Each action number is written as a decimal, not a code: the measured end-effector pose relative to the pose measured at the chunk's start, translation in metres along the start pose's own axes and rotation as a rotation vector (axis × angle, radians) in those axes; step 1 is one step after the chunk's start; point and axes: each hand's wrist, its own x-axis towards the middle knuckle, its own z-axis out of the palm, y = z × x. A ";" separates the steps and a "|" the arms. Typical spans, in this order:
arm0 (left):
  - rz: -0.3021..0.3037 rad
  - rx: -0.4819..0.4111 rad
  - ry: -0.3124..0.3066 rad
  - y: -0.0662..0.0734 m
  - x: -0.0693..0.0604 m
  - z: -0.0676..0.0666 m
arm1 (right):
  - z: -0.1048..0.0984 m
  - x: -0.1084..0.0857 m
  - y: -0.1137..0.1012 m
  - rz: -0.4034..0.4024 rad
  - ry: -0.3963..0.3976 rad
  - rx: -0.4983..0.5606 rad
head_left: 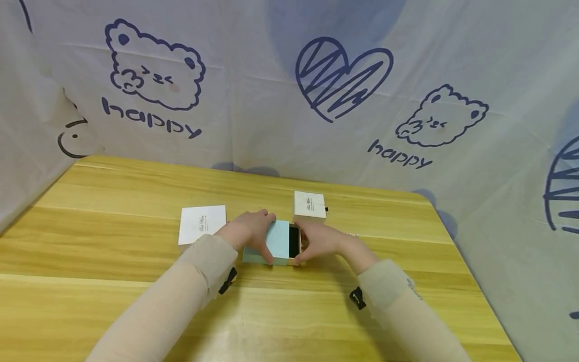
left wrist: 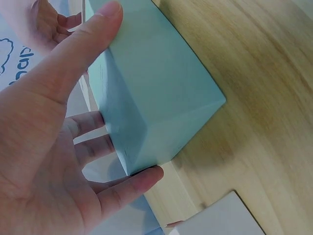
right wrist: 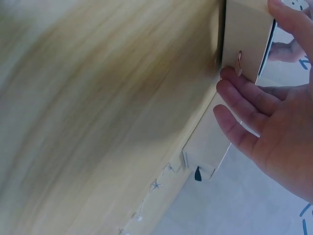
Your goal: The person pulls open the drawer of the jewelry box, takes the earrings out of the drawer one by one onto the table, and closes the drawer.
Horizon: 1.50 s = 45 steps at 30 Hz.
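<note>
A light teal box sleeve lies on the table, with a drawer standing partly out of its right end; the drawer has a black inside. My left hand grips the sleeve, thumb on the near side and fingers toward the far side. In the left wrist view the sleeve sits between thumb and fingers. My right hand spans the drawer's end, thumb at the near edge and fingers at the far one. The right wrist view shows a small ribbon pull on the drawer's end, beside the fingertips.
A white box with small print stands left of my left hand. Behind the right hand is a smaller white box with a dark pull tab. A thin chain with star charms lies on the wooden table. Printed cloth hangs behind.
</note>
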 end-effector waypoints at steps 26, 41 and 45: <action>0.052 -0.019 -0.008 -0.002 0.002 -0.002 | 0.009 0.007 -0.013 0.003 -0.003 0.014; 0.057 -0.021 0.010 -0.002 -0.003 0.000 | 0.013 0.008 -0.025 0.049 0.028 -0.109; 0.045 -0.023 0.012 -0.002 -0.003 0.000 | 0.013 0.008 -0.025 0.065 0.022 -0.128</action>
